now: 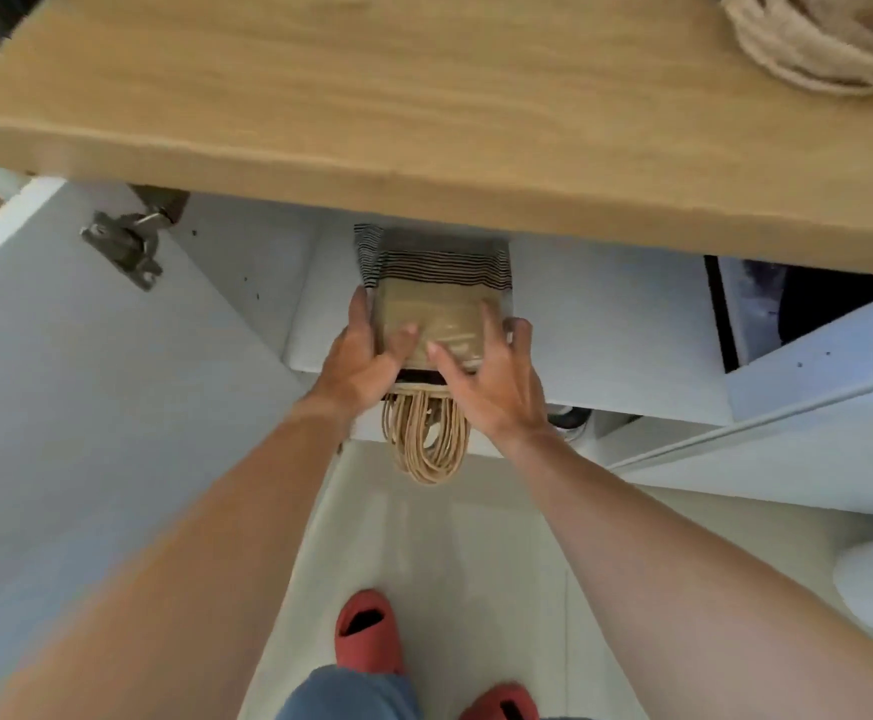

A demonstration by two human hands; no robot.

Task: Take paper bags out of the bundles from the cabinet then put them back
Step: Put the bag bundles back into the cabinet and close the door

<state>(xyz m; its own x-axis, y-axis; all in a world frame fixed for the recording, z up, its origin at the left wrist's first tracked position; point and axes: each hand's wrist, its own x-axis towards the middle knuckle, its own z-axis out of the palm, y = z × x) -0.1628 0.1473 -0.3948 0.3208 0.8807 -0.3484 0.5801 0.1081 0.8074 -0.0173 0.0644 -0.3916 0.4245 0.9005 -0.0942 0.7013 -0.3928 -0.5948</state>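
Note:
A plastic-wrapped bundle of brown paper bags [437,317] lies on the white cabinet shelf [605,324] under the wooden countertop. Its far end shows black stripes, and its twisted paper handles [426,439] hang over the shelf's front edge. My left hand [366,356] grips the bundle's left side, thumb on top. My right hand [496,376] holds the right side with fingers spread over the wrap. More paper handles [819,39] lie on the countertop at the top right.
The wooden countertop [424,106] overhangs the cabinet opening. The left cabinet door [86,381] stands open, its metal hinge [127,246] showing. Another white door [813,366] is open at right. My feet in red slippers [366,631] stand on the pale floor.

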